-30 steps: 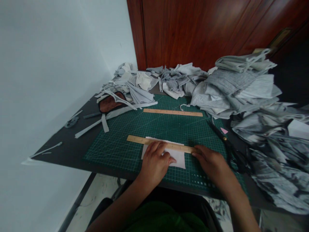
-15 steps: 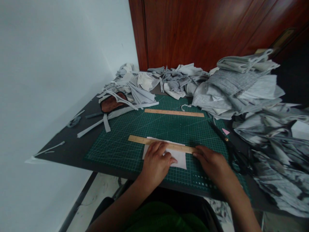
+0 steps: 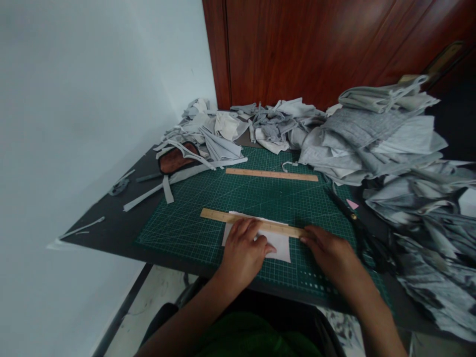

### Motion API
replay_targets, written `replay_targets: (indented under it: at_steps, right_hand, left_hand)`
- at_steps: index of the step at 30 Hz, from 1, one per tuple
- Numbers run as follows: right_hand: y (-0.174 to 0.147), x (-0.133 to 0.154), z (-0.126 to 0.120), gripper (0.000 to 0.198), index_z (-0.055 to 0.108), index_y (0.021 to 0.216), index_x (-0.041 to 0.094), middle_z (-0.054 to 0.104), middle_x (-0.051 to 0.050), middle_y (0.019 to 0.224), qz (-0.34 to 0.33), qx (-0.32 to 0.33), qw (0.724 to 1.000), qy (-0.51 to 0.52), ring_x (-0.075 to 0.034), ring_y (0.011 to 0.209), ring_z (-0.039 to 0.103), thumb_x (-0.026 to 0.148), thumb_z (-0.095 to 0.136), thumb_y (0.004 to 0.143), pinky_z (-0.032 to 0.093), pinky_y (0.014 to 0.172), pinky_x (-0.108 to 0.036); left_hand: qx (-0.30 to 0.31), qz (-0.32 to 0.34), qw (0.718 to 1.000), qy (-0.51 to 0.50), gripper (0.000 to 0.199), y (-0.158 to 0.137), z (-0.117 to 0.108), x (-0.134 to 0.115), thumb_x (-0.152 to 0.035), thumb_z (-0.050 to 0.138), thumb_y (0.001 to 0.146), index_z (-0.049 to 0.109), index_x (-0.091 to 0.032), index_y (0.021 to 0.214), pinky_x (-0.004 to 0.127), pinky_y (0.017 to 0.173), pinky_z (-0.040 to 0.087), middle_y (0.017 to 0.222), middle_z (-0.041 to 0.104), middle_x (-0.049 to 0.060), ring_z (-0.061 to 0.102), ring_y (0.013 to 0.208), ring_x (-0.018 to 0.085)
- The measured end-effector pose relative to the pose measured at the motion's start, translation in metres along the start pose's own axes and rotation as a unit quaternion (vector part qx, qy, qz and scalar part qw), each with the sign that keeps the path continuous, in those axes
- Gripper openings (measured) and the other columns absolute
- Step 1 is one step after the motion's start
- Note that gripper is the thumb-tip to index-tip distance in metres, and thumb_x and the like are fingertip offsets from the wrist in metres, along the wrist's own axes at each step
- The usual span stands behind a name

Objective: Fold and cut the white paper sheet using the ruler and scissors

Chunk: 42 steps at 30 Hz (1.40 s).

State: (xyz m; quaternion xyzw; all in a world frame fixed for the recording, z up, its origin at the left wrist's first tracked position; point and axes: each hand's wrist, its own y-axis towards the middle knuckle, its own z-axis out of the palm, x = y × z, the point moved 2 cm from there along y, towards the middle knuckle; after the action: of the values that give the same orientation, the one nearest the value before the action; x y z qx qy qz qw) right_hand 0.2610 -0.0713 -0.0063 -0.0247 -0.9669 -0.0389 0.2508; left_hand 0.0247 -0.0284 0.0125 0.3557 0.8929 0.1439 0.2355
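A wooden ruler (image 3: 215, 214) lies across a small white piece of fabric (image 3: 280, 247) on the green cutting mat (image 3: 178, 228). My left hand (image 3: 243, 253) rests on the ruler and fabric, fingers laid over the ruler's middle and thumb stretched out to the right on the cloth. At the ruler's right end, my right hand (image 3: 327, 248) pinches it between thumb and fingers. Part of the fabric is hidden beneath the ruler and my left hand.
A second wooden ruler (image 3: 271, 174) lies farther back on the mat. Black-handled scissors (image 3: 362, 230) and a pink triangular chalk-like piece (image 3: 352, 204) are at right. Stacked grey fabric (image 3: 342, 144) stands behind them. Scraps and a brown, black-edged pad (image 3: 178, 158) lie at left.
The view has turned very slightly, so everything sits a little farther right. Both hands, the ruler and the fabric keep their places on the mat.
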Motion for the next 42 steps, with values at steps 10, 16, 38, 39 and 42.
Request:
replay_targets:
  at_steps: [10, 16, 38, 39, 42]
  right_hand:
    - [0.0003, -0.0011, 0.0008, 0.027, 0.071, 0.112, 0.022, 0.081, -0.009, 0.096, -0.008, -0.017, 1.0, -0.023, -0.028, 0.084, 0.078, 0.033, 0.049, 0.099, 0.058, 0.074, -0.035]
    - [0.0001, 0.0002, 0.0001, 0.026, 0.07, 0.109, 0.022, 0.081, -0.008, 0.097, -0.013, -0.006, 1.0, -0.016, -0.028, 0.085, 0.078, 0.033, 0.048, 0.101, 0.057, 0.074, -0.035]
    - [-0.0009, 0.0011, -0.003, 0.027, 0.072, 0.112, 0.024, 0.082, -0.008, 0.1, -0.014, -0.023, 1.0, 0.001, -0.027, 0.087, 0.078, 0.033, 0.051, 0.099, 0.059, 0.076, -0.035]
    - [-0.0006, 0.0013, -0.0034, 0.027, 0.073, 0.112, 0.024, 0.082, -0.008, 0.099, -0.013, -0.024, 1.0, 0.004, -0.027, 0.086, 0.079, 0.033, 0.051, 0.098, 0.059, 0.076, -0.034]
    - [0.0003, 0.0019, -0.0028, 0.025, 0.073, 0.109, 0.025, 0.082, -0.007, 0.097, -0.011, -0.023, 1.0, 0.01, -0.027, 0.086, 0.079, 0.033, 0.053, 0.097, 0.059, 0.074, -0.034]
  left_hand:
    - [0.002, 0.002, 1.0, -0.007, 0.018, -0.0009, 0.0002, 0.0006, -0.032, 0.081, 0.085, 0.073, -0.018, 0.079, 0.054, 0.109, 0.048, 0.119, 0.069, 0.008, 0.061, 0.118, 0.03]
    - [-0.005, 0.004, 1.0, -0.005, 0.019, -0.0007, 0.0011, 0.001, -0.033, 0.082, 0.084, 0.072, -0.018, 0.078, 0.053, 0.106, 0.05, 0.119, 0.069, 0.008, 0.061, 0.117, 0.031]
    - [0.019, -0.01, 1.0, 0.008, 0.031, -0.0004, 0.0041, 0.0024, -0.033, 0.082, 0.084, 0.07, -0.018, 0.108, 0.052, 0.109, 0.048, 0.122, 0.071, 0.009, 0.061, 0.119, 0.03]
    - [0.017, -0.011, 1.0, 0.011, 0.042, -0.0007, 0.0051, 0.003, -0.033, 0.083, 0.083, 0.067, -0.016, 0.118, 0.052, 0.11, 0.047, 0.124, 0.071, 0.01, 0.061, 0.12, 0.031]
    - [0.015, -0.01, 1.0, 0.018, 0.053, -0.0015, 0.0076, 0.0045, -0.036, 0.083, 0.083, 0.063, -0.014, 0.128, 0.052, 0.111, 0.046, 0.128, 0.07, 0.012, 0.06, 0.123, 0.032]
